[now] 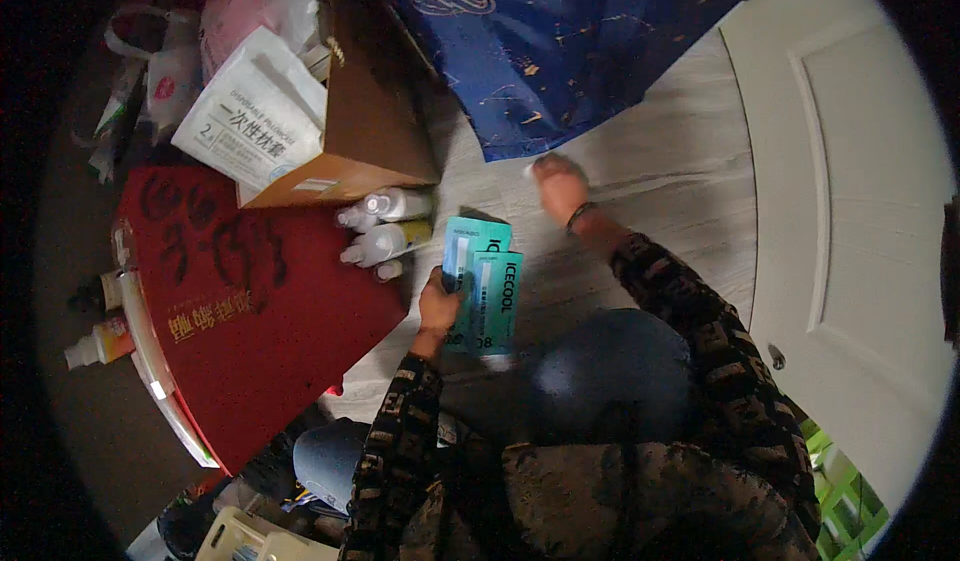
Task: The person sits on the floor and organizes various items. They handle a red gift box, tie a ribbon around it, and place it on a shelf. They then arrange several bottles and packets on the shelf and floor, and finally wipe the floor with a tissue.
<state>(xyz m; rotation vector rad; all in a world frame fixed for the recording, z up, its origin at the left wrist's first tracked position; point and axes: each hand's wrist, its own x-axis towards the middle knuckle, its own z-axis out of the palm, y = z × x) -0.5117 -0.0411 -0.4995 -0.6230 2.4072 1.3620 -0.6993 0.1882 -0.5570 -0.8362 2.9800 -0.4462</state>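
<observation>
My left hand (439, 302) grips two teal boxes (499, 302) that overlap, printed with lettering, their broad faces turned up. The thumb lies across the left box. Further out and to the right, my right hand (561, 190) is low by the floor, close to the hem of a dark blue cloth (555, 58) with gold patterns. Its fingers are curled and blurred by motion. A small white thing (529, 172) shows at the fingers' edge and seems pinched in them; what it is cannot be made out.
At left, a red box (262, 276) bears black handwriting. Behind it stands a brown carton (375, 111) holding a white printed packet (255, 115) and bags. White bottles (386, 238) sit beside the carton. A white panelled door (862, 156) bounds the right side; wood-grain flooring (675, 163) lies between.
</observation>
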